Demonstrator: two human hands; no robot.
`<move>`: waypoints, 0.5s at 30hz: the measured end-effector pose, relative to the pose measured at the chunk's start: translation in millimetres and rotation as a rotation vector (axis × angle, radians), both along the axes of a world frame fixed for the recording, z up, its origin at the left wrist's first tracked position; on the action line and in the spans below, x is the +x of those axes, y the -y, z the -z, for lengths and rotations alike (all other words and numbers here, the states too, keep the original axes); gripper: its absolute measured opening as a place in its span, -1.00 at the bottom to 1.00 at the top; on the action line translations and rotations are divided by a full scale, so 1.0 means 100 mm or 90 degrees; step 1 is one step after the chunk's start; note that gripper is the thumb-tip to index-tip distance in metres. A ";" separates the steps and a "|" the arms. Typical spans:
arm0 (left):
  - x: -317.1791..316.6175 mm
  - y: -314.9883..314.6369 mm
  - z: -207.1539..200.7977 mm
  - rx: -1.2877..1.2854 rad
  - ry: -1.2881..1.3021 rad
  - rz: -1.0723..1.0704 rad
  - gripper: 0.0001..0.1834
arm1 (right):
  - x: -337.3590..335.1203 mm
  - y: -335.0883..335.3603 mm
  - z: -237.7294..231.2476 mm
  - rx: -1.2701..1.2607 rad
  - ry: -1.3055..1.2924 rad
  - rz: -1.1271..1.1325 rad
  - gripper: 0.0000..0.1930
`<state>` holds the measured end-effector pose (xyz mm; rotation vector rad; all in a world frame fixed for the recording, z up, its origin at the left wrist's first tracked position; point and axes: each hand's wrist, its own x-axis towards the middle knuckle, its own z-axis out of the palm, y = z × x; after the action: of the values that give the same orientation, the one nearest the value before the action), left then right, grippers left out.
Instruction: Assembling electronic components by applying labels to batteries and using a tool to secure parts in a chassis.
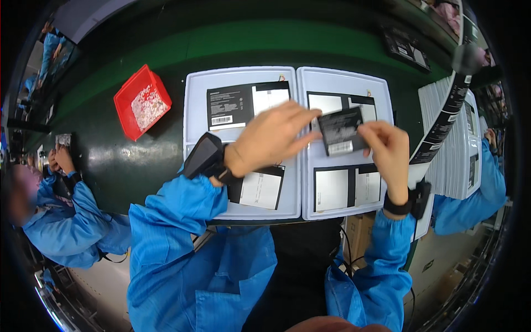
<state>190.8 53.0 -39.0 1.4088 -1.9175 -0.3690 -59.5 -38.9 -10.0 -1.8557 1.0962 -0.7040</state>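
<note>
Apparently, your right hand [390,148] has its fingers clamped on the right edge of the flat black pack [341,133], probably to leave its printed face uncovered. Your left hand [274,134] has fingers apart at its left edge; contact is unclear. The pack is above the right tray [302,166]; 2 trays side by side likely keep both within reach.
</note>
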 end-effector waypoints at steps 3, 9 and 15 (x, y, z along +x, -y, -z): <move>0.16 0.07 0.28 -0.154 0.220 -0.007 -0.67 | 0.28 0.14 0.08 0.189 0.030 0.086 -0.77; 0.16 0.11 0.38 -0.129 0.186 -0.017 -0.61 | 0.35 0.22 0.29 0.179 -0.006 0.116 -0.77; 0.17 0.11 0.40 -0.104 0.144 -0.020 -0.63 | 0.37 0.24 0.35 0.181 -0.017 0.107 -0.76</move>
<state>207.6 41.6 -78.6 1.4197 -2.0504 -0.0367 -22.7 -63.1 -45.1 -1.5488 1.3084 -0.5839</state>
